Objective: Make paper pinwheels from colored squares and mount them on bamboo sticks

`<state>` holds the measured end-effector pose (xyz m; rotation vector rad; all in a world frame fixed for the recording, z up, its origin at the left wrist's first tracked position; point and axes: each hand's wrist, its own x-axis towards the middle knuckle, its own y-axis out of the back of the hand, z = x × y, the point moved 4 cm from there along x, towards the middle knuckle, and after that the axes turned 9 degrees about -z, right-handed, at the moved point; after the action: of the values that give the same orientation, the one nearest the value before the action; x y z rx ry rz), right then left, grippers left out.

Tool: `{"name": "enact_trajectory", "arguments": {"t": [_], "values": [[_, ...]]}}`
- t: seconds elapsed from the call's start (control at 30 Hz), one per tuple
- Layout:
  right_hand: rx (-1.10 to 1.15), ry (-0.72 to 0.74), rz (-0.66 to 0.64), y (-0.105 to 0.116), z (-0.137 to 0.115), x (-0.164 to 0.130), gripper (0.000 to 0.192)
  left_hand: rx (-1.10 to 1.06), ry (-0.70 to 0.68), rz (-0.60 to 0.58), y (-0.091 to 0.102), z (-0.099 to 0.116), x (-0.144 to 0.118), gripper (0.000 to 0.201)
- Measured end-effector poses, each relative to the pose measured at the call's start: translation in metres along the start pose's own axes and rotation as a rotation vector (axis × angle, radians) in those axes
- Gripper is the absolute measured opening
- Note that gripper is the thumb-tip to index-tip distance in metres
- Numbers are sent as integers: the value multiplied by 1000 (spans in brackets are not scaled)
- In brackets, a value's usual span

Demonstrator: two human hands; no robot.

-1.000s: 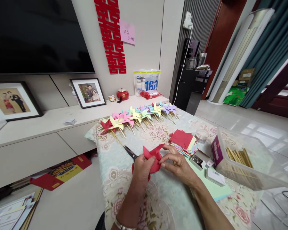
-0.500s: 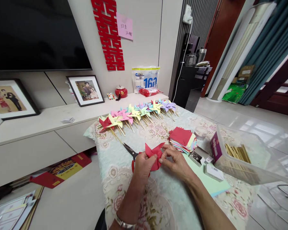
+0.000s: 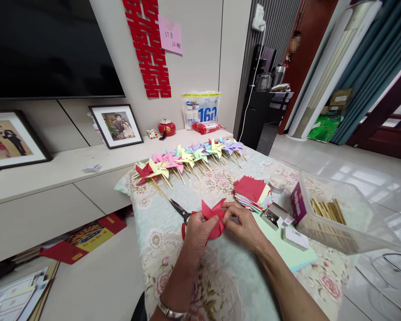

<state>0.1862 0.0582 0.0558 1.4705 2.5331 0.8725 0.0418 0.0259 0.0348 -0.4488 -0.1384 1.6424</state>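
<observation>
A red paper pinwheel (image 3: 214,210), partly folded, is held over the flowered tablecloth by both hands. My left hand (image 3: 199,229) is closed on it, the thumb pressing near its centre. My right hand (image 3: 239,220) pinches its right side with thumb and fingertips. Scissors (image 3: 180,211) with red handles lie just left of my left hand, the handles partly hidden behind it. Beyond my right hand sit a stack of coloured paper squares (image 3: 250,189) with red on top and a small open box of metal pins (image 3: 272,216).
Finished pinwheels on sticks (image 3: 187,158) lie in a row along the table's far edge. At the right stand a clear plastic bin (image 3: 364,223) with wooden sticks, a small white box (image 3: 296,238) and a round clear container (image 3: 278,183). Pale green sheets (image 3: 289,249) lie under the boxes.
The right-hand tip of the red paper has come down and inward under my right fingers. Both hands stay on it. The view has shifted slightly.
</observation>
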Motion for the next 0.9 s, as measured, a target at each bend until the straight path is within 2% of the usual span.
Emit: {"name": "enact_trajectory", "arguments": {"t": [0.17, 0.57, 0.9], "values": [[16, -19, 11, 0, 2, 0, 10, 20, -14, 22, 0, 1, -1, 20], [3, -26, 2, -1, -1, 0, 9, 65, -16, -16, 0, -2, 3, 16], [28, -31, 4, 0, -2, -1, 10, 26, -14, -12, -2, -2, 1, 19]]}}
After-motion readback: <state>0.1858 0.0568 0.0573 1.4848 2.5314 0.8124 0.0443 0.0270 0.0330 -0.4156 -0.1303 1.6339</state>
